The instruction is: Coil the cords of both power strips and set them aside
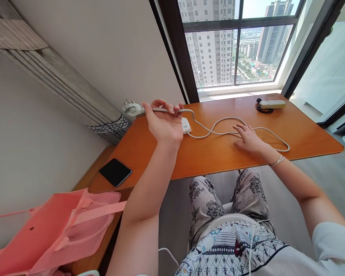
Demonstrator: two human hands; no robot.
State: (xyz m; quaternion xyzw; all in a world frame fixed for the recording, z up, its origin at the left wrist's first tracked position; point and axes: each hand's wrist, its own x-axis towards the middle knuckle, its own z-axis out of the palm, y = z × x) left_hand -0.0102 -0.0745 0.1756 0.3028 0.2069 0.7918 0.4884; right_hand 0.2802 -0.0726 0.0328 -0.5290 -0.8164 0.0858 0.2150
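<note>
Pinching cable (189, 110) by plug (132, 109), left hand (164, 124); possible adapter (186, 125), label illegible.

Warm orange-brown, that table (218, 153), with faint wood grain. Across it runs a white cable (218, 132), and its plug (132, 109) at the table's far left corner is white too. Near left corner: a glossy black phone (115, 172). Below that corner, a salmon-pink bag (54, 230). Far right edge: a cream power strip (273, 104) and a black cord (264, 110). Under the table, pale grey trousers (232, 195) in a dark floral print.
</note>
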